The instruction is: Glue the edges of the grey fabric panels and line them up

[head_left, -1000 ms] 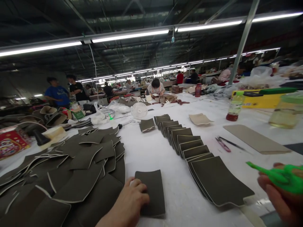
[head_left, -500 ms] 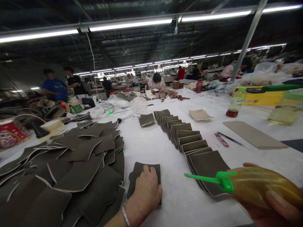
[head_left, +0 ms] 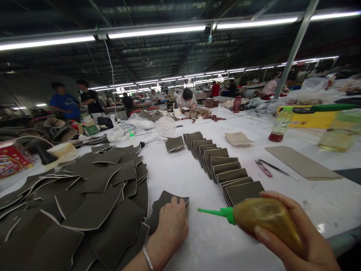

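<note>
My left hand lies flat, fingers together, on a single dark grey cut piece on the white table. My right hand is wrapped round a yellowish squeeze bottle. The bottle's green nozzle points left toward that piece, just above the table. A big loose heap of the same dark pieces lies to the left. An overlapping row of dark pieces runs away from me on the right, and the bottle covers its near end.
Pink snips, a beige strip, a bottle with a red base and a jar sit at the right. A small white fan stands mid-table. A seated person works at the far end; others stand at the back left.
My right hand has brought the bottle left and into view, nozzle nearing the single piece. My left hand has slid forward over that piece, whose far edge has curled up.
</note>
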{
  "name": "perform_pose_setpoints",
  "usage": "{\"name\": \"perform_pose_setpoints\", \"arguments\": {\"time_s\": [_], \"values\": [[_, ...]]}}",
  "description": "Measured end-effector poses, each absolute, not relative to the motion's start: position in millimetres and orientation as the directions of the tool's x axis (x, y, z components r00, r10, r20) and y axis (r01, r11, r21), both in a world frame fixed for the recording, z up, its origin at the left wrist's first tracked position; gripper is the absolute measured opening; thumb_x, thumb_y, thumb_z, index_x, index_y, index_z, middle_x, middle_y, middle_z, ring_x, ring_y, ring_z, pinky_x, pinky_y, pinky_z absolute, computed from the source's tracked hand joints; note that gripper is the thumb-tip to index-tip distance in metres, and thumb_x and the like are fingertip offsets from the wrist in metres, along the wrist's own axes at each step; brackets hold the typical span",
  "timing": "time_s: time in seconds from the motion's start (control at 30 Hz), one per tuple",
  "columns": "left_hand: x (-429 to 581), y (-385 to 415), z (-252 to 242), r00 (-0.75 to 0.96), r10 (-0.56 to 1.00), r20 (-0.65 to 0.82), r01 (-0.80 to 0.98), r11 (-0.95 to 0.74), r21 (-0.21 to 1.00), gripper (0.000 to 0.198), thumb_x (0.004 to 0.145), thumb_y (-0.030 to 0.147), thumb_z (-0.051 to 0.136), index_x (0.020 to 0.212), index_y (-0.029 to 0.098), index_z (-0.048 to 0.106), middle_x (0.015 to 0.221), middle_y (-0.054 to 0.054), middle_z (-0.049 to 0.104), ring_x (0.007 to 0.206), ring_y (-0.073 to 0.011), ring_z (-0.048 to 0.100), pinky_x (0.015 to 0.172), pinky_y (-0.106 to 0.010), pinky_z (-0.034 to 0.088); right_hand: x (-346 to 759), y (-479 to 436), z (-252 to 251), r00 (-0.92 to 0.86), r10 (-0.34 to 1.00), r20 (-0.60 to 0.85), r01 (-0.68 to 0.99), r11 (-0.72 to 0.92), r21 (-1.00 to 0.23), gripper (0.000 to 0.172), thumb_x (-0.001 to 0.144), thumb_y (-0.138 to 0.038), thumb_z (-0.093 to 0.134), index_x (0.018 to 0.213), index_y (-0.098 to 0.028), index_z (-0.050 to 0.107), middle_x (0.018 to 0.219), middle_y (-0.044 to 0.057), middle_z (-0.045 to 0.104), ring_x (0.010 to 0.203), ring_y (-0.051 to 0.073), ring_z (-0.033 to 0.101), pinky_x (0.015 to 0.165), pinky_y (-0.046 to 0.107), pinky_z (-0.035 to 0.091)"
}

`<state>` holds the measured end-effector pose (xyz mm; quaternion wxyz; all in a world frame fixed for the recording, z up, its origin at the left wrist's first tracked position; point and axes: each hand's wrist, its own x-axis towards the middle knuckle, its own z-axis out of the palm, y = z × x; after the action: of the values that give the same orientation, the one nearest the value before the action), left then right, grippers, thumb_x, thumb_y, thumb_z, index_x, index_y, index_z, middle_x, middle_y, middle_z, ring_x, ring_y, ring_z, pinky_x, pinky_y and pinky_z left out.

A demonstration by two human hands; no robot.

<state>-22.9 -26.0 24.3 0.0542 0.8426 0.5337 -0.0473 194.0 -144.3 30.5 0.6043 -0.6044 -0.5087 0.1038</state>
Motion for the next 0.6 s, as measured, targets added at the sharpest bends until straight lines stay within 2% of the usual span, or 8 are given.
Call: {"name": "perform_pose_setpoints", "arguments": {"time_s": [0.1, 0.2, 0.43, 0.6], "values": [[-36, -26, 24, 0.500, 0.857, -0.124, 0.866, -0.497, 0.055, 0.039, 0.080, 0.014, 0.043, 0.114, 0.023, 0.059, 0.102, -0.009, 0.060, 0.084, -0.0271, 0.065, 0.073, -0.041, 0.052, 183, -140, 33, 0.445, 0.784, 0.432, 0.487, 0.193, -0.852, 0.053, 0.076, -0.050, 0.070, 0.120, -0.029, 0.051, 0.106, 0.002, 0.063, 0.086, 0.021, 0.067, 0.071, 0.018, 0.056], [-43, -27, 23, 0.552, 0.828, -0.102, 0.834, -0.548, 0.066, 0.044, 0.081, 0.015, 0.041, 0.120, 0.028, 0.058, 0.099, -0.006, 0.060, 0.080, -0.0249, 0.065, 0.070, -0.039, 0.052, 170, -133, 35, 0.401, 0.807, 0.434, 0.533, 0.180, -0.827, 0.049, 0.078, -0.047, 0.067, 0.119, -0.027, 0.051, 0.112, 0.002, 0.061, 0.094, 0.022, 0.063, 0.083, 0.023, 0.051], [-43, -24, 26, 0.546, 0.831, -0.108, 0.838, -0.540, 0.080, 0.040, 0.085, 0.019, 0.038, 0.115, 0.032, 0.061, 0.094, -0.004, 0.062, 0.077, -0.0241, 0.066, 0.068, -0.037, 0.052, 166, -110, 11, 0.150, 0.832, 0.534, 0.675, 0.308, -0.670, 0.047, 0.082, -0.040, 0.068, 0.123, -0.028, 0.047, 0.118, 0.002, 0.058, 0.103, 0.022, 0.060, 0.091, 0.027, 0.048], [-44, -22, 26, 0.547, 0.830, -0.105, 0.836, -0.539, 0.101, 0.042, 0.085, 0.018, 0.038, 0.116, 0.033, 0.061, 0.091, -0.004, 0.062, 0.078, -0.0247, 0.066, 0.068, -0.038, 0.051, 169, -99, 3, 0.076, 0.828, 0.556, 0.692, 0.358, -0.627, 0.048, 0.084, -0.037, 0.068, 0.125, -0.028, 0.045, 0.118, 0.003, 0.055, 0.105, 0.020, 0.059, 0.091, 0.025, 0.048]]}}
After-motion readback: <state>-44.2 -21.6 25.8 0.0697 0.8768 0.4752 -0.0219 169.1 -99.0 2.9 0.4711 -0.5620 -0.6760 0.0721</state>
